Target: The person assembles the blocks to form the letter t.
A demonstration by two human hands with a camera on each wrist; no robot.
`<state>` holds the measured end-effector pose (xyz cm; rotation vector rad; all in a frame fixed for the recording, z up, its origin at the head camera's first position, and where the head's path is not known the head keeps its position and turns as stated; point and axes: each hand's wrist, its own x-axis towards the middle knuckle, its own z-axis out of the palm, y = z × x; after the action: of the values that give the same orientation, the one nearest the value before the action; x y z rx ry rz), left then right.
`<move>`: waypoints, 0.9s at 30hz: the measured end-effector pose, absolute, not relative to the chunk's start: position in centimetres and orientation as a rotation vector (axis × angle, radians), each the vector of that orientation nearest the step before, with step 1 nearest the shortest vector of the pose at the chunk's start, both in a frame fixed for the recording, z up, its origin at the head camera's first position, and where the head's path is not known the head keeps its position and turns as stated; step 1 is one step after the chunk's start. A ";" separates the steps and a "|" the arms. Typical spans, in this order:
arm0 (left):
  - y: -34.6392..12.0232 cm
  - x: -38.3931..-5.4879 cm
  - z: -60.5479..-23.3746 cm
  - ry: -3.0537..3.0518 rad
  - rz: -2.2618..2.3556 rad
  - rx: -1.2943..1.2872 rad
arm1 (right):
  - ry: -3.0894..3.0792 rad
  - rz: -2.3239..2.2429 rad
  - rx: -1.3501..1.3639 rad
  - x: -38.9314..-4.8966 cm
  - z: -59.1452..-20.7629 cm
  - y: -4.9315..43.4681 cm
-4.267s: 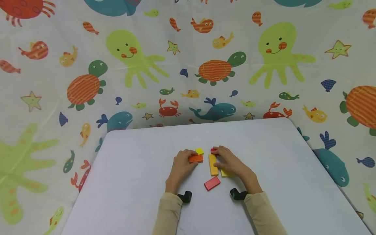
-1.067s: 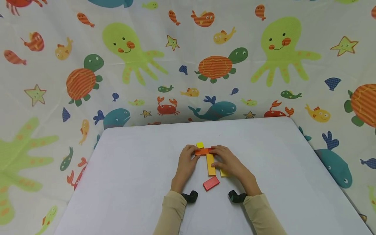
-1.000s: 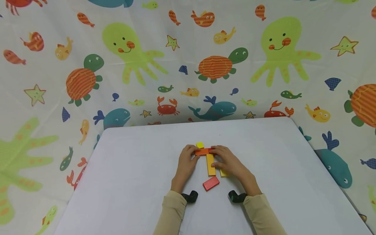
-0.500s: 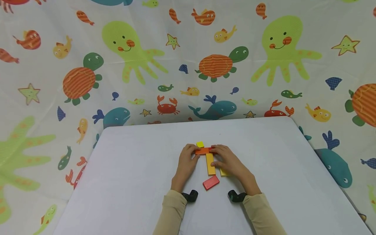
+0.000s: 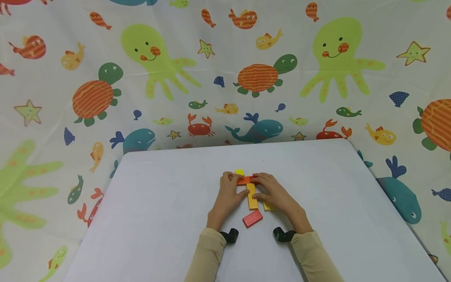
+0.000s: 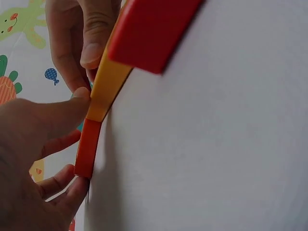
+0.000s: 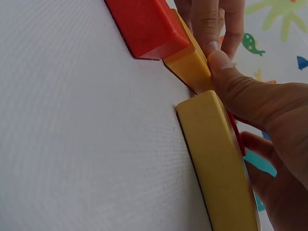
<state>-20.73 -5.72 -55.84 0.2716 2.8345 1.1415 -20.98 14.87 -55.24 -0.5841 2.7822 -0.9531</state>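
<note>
In the head view, toy blocks lie mid-table between both hands. My left hand has curled fingers at the outer end of the orange block, while its thumb touches the amber block. From the other side, my right hand puts its thumb against that amber block, its fingers curled over a dark red block that they mostly cover. The orange and dark red blocks form a crosswise row at the amber block's far end. Nearer the person sits a slanted light red block.
A pale yellow block lies partly under my right hand. Behind the orange block is a small bright yellow block. The white table meets a sea-animal print cloth at its far edge.
The orange block has moved right, up against the dark red one, with my left hand. Since half a second ago, my left thumb has shifted from the orange block onto the amber block.
</note>
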 end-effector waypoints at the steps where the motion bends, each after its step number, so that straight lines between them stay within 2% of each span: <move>1: -5.6 -20.7 -55.8 2.837 1.130 0.273 | 2.784 -0.947 -0.580 -21.0 -55.2 14.9; 20: -6.6 -21.3 -56.1 2.860 1.223 0.288 | 2.753 -0.899 -0.590 -20.7 -55.3 14.8; 27: -7.3 -22.0 -56.1 2.952 1.075 0.380 | 2.748 -0.902 -0.586 -20.7 -55.1 14.7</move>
<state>-22.04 -7.32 -56.12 0.3795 2.9525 1.0751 -20.72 14.72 -55.14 -0.5859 2.7479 -0.9021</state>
